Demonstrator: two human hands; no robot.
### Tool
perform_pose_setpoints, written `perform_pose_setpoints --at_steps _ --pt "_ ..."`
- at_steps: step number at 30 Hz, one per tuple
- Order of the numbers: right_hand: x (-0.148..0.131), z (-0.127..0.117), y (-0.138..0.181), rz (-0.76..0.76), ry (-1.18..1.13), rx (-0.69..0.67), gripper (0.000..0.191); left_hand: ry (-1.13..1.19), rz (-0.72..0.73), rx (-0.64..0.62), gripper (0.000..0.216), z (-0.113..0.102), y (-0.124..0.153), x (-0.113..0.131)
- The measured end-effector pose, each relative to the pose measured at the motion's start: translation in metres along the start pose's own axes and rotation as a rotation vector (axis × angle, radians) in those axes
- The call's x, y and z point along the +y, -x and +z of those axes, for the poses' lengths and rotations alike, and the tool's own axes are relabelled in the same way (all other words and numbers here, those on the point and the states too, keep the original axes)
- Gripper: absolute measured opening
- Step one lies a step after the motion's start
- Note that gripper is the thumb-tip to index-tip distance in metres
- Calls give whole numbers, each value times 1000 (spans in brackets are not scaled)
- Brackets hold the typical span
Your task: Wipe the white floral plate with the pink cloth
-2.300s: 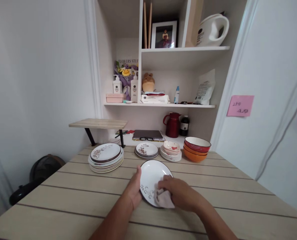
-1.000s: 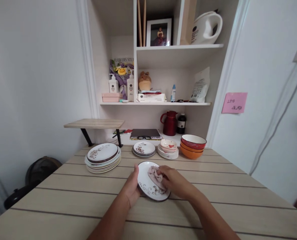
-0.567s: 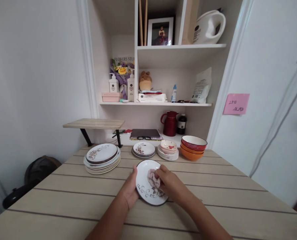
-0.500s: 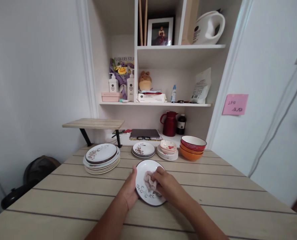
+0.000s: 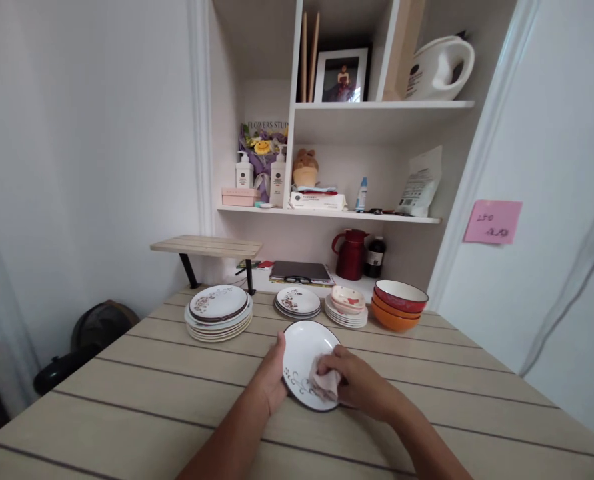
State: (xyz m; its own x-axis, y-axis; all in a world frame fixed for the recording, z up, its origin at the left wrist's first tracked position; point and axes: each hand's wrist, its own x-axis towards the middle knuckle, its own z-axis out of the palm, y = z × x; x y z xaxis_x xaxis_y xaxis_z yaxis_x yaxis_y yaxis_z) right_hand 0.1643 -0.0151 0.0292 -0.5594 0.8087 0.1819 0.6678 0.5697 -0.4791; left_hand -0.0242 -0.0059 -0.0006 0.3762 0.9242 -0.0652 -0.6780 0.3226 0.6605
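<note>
A white plate [image 5: 304, 343] with a dark rim and brown scroll pattern is tilted toward me above the table's front half. My left hand [image 5: 275, 375] grips its left edge, thumb at the rim and the other fingers hidden beneath. Bunched in my right hand [image 5: 357, 381] is a pale pinkish cloth [image 5: 325, 381], pressed on the lower right of the plate's face. Behind the plate stand a stack of small patterned plates [image 5: 298, 300] and some small pinkish dishes [image 5: 347, 298] on white saucers [image 5: 347, 318].
A taller plate stack [image 5: 219, 303] stands at the left, near a small raised wooden shelf [image 5: 207, 246]. Red and orange bowls [image 5: 399, 307] are nested at the right. Behind them are a laptop-like dark slab [image 5: 300, 271], a red jug [image 5: 351, 255] and a dark bottle [image 5: 375, 257].
My right hand has moved the cloth from the plate's middle toward its lower right. The camera view has shifted, so the whole scene sits further right and slightly tilted.
</note>
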Motion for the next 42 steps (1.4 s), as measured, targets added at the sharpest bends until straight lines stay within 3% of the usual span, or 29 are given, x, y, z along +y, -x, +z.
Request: perform_pose_setpoints --at_steps 4,7,12,16,21,26,31,33,37,42 --pt "-24 18 -16 -101 -4 69 57 -13 7 0 65 -4 -2 -1" --pt "-27 23 -28 -16 75 151 58 -4 12 4 63 -4 -4 -1" --pt "-3 10 -25 183 153 241 51 18 -9 -41 65 -4 -4 -2" --pt "4 5 -11 236 94 120 52 1 -5 -4 65 -4 -3 -2" --pt "-18 16 -10 45 57 38 45 -20 19 20 64 -5 -3 -1" --pt "-29 21 -29 38 147 178 56 -42 -1 2 66 -1 -3 -1" --pt "-9 7 -31 130 179 359 52 -90 8 33 65 6 1 0" --pt "1 0 -25 199 213 331 47 -94 1 43 66 6 1 0" --pt "7 -9 -6 314 209 96 46 -69 -38 38 69 0 0 -1" --pt "-19 1 -1 76 116 -113 51 -64 -87 -3 77 -4 0 2"
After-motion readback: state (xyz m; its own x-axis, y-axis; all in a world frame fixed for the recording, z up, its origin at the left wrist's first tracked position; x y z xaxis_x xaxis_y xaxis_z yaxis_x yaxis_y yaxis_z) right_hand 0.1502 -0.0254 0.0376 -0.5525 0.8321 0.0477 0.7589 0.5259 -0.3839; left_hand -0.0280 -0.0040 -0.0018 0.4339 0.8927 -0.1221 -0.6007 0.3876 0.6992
